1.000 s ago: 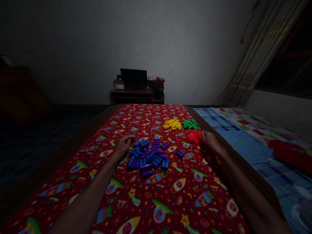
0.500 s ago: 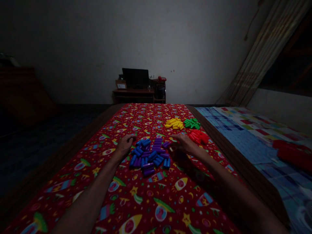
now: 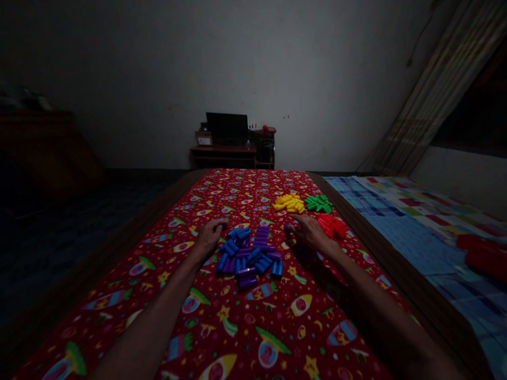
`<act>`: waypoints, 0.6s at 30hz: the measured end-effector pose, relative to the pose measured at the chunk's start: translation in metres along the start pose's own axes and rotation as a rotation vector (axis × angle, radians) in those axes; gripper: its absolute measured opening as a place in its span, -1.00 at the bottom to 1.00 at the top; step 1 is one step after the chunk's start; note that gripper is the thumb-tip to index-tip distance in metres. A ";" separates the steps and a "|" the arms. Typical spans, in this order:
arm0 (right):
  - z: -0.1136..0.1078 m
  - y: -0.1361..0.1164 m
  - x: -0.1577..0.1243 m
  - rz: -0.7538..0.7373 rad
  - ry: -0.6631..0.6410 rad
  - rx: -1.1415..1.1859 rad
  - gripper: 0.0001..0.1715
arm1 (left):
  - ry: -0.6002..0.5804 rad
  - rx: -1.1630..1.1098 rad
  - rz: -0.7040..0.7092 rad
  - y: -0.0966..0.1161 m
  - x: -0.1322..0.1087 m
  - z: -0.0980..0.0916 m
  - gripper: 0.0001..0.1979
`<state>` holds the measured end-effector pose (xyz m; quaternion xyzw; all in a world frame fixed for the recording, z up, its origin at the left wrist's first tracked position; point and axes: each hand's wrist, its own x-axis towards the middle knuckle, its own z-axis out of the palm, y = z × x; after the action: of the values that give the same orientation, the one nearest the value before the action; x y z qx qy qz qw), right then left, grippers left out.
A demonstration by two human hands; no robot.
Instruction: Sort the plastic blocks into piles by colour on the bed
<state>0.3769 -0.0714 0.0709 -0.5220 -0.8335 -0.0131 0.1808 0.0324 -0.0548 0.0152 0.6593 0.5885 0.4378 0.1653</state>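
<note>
A loose heap of small blue cylinders [image 3: 232,247] and purple cylinders [image 3: 262,236] lies on the red printed cloth between my hands. At its left edge rests my left hand [image 3: 209,235], fingers loosely bent and thumb a little apart, with nothing seen in it. To the right of the heap, my right hand [image 3: 309,230] pinches one purple cylinder [image 3: 287,228] at its fingertips, partly hidden by the fingers. Beyond that hand are separate piles of yellow pieces [image 3: 290,203] and green pieces [image 3: 319,203]; red pieces [image 3: 331,226] lie close beside its wrist.
The red cloth [image 3: 222,332] covers a long surface with a brown border. A bed with checked covers [image 3: 380,211] adjoins on the right. Against the far wall stands a desk [image 3: 224,153] with a dark monitor [image 3: 226,128]. The room is dim.
My right hand has closed on a purple cylinder from the heap's right edge and drawn it rightward, away from the others. My left hand stays beside the heap. The view has shifted slightly left.
</note>
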 end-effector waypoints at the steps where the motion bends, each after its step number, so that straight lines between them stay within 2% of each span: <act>1: -0.004 0.002 -0.008 -0.028 -0.009 -0.007 -0.54 | -0.004 0.001 0.001 0.000 0.000 0.000 -0.67; 5: -0.010 0.006 -0.047 -0.103 -0.171 -0.058 -0.63 | -0.002 0.000 0.002 0.000 0.000 0.000 -0.69; 8: -0.005 0.005 -0.057 -0.128 -0.244 -0.024 -0.67 | 0.008 0.013 0.002 0.000 0.000 0.001 -0.69; 10: -0.001 0.005 -0.047 -0.098 -0.180 0.054 -0.61 | 0.001 0.022 0.005 0.001 0.000 0.000 -0.69; 14: 0.003 0.005 -0.003 0.012 0.014 0.215 -0.54 | -0.009 0.034 0.016 0.003 -0.001 -0.001 -0.69; 16: 0.008 0.006 0.017 0.048 0.024 0.257 -0.54 | -0.010 0.026 0.010 0.003 -0.001 -0.001 -0.68; 18: 0.014 0.006 0.027 0.036 -0.035 0.268 -0.58 | -0.008 0.016 0.001 0.003 -0.001 0.000 -0.67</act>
<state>0.3671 -0.0421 0.0653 -0.5084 -0.8211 0.1109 0.2346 0.0340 -0.0571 0.0171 0.6626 0.5910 0.4304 0.1625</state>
